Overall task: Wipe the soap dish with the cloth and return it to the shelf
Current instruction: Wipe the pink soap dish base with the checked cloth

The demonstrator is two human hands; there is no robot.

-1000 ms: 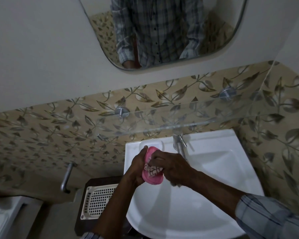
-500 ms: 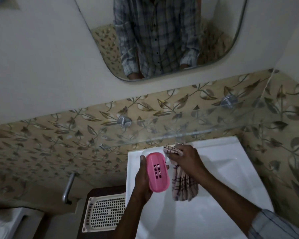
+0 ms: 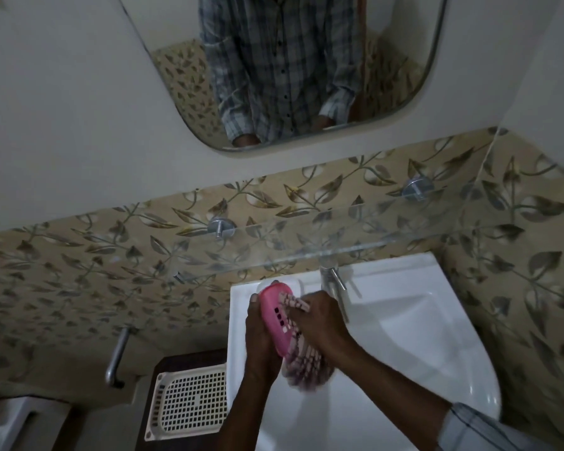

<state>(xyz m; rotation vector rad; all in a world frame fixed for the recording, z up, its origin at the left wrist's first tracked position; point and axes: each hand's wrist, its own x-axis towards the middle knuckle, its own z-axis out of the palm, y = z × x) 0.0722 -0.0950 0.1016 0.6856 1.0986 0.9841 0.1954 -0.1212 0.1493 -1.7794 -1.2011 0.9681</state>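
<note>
My left hand (image 3: 259,336) holds a pink slotted soap dish (image 3: 275,317) on its side, over the left part of the white sink (image 3: 414,340). My right hand (image 3: 319,323) presses a checked pink-and-white cloth (image 3: 302,366) against the dish. Part of the cloth hangs below the dish in a bunch. A glass shelf (image 3: 355,249) runs along the leaf-patterned wall just above the hands, with nothing on it.
A chrome tap (image 3: 332,281) stands at the back of the sink, right of my hands. A white perforated basket (image 3: 189,402) lies on a dark stand to the left. A metal bar (image 3: 118,356) sticks out of the wall. A mirror (image 3: 290,70) hangs above.
Half a second ago the cloth hung apart from the dish in my right hand. Now the right hand has brought it back onto the dish, and the dish is tilted on its side.
</note>
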